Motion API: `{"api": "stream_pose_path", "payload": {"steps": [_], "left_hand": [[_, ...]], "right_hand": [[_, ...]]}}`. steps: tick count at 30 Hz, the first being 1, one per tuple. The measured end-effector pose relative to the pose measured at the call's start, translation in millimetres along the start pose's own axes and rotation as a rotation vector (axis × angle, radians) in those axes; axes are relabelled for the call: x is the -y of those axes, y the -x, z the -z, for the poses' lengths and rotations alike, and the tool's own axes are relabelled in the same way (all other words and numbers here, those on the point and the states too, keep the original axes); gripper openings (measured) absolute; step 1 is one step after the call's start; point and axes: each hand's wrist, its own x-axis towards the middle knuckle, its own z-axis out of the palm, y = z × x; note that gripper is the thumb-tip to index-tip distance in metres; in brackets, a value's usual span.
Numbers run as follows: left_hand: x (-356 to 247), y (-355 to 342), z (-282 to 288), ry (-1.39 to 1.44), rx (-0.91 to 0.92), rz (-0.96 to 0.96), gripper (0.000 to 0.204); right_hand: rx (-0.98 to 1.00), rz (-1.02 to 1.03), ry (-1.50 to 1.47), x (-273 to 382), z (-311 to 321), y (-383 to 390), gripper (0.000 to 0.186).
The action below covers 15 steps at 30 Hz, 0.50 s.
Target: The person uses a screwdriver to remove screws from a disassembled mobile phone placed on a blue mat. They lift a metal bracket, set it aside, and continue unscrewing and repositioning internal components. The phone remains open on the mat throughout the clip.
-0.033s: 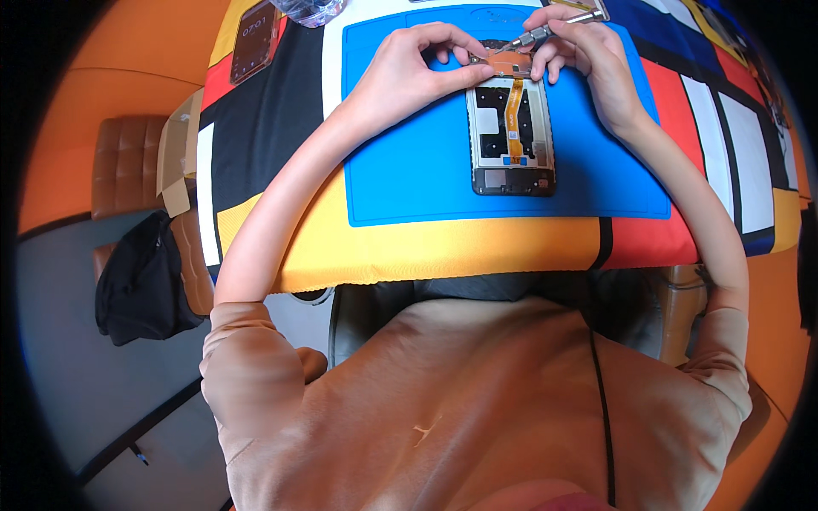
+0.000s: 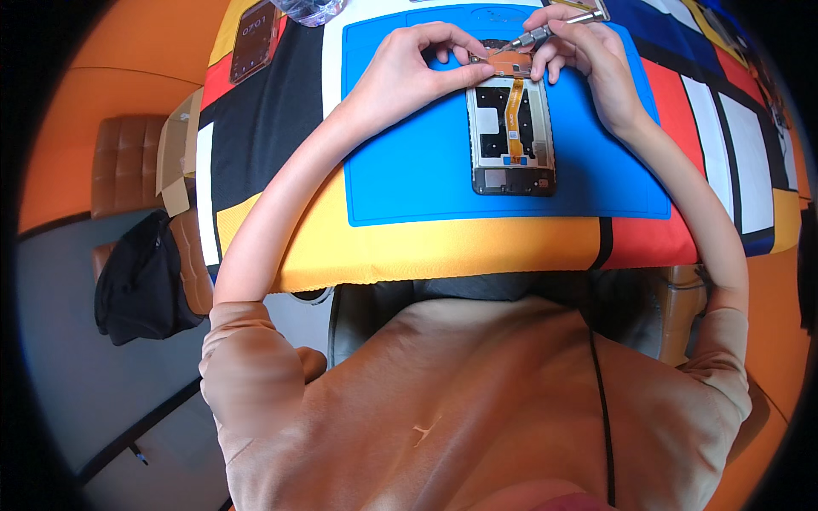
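Observation:
An opened smartphone [image 2: 512, 181] without its back cover lies on the blue work mat [image 2: 409, 162]. An orange ribbon cable [image 2: 513, 117] runs down its middle, from a copper-coloured circuit board [image 2: 509, 64] at the far end. My left hand [image 2: 407, 72] is closed there, thumb and index finger gripping the phone's upper left edge beside the board. Between the fingers of my right hand [image 2: 603, 61] is a slim silver screwdriver [image 2: 538, 35], slanting down to the left. Its tip is over the board near my left fingertips; whether it touches cannot be made out.
Another phone [image 2: 254, 38], its screen lit, rests at the far left of the colour-block tablecloth [image 2: 264, 153]. A clear container [image 2: 311, 8] stands beside it. Left of the table are a cardboard box [image 2: 177, 162] and a black bag [image 2: 145, 281] on brown seats.

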Motion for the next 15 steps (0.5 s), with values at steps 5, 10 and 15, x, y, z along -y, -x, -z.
{"api": "stream_pose_path", "payload": {"steps": [5, 10, 15], "left_hand": [[2.1, -0.8, 1.2, -0.018, 0.027, -0.006, 0.027], [0.6, 0.8, 2.5, 0.018, 0.06, 0.001, 0.027], [-0.7, 1.1, 2.5, 0.029, 0.061, 0.025, 0.029]], "right_hand": [[0.008, 0.036, 0.041, 6.3, -3.3, 1.5, 0.029], [0.007, 0.041, 0.048, 6.1, -5.0, 1.7, 0.027], [0.014, 0.069, 0.045, 3.1, -5.3, -0.5, 0.026]]}}
